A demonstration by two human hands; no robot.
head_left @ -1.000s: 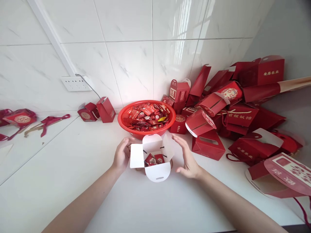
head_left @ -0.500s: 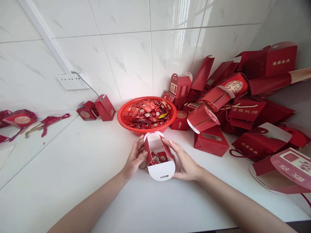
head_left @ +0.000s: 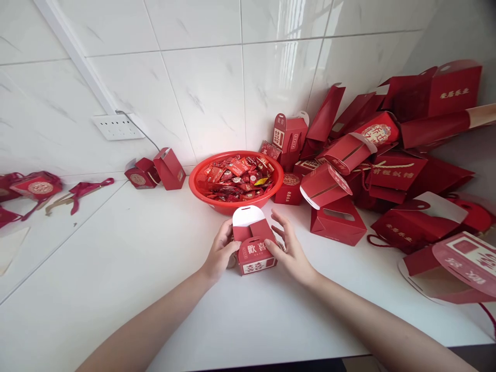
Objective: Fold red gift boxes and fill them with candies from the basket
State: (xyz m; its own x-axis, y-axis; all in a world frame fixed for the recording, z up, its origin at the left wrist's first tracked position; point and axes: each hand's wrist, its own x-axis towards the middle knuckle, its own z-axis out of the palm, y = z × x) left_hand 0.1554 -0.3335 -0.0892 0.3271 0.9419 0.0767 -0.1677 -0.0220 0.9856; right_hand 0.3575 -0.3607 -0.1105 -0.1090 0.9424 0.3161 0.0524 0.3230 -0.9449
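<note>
Beneath both hands spreads a white counter [head_left: 116, 289], running back to a white tiled wall [head_left: 209, 88] beyond the fingertips. Out past the right hand's fingers, to their right, a large heap of red paper boxes [head_left: 387, 170] lies tumbled against the wall, some flat, some folded. Straight ahead of the fingertips, close beyond the box they hold, stands a red plastic basin [head_left: 201, 182] filled with red-wrapped sweets [head_left: 238, 178]. Far off to the left of the left hand's fingers, two small red boxes [head_left: 155, 170] sit below a white wall socket [head_left: 118, 126], and further left red ribbons [head_left: 83, 190] lie on the counter.

Between the two hands a small red gift box [head_left: 253, 248] stands on the counter, its near flap folded up and its white-lined rear flap raised. The left hand [head_left: 219, 253] grips the box's left side, fingers curled against it. The right hand [head_left: 289, 248] touches the right side with its thumb, its other fingers spread loosely apart above and behind.
</note>
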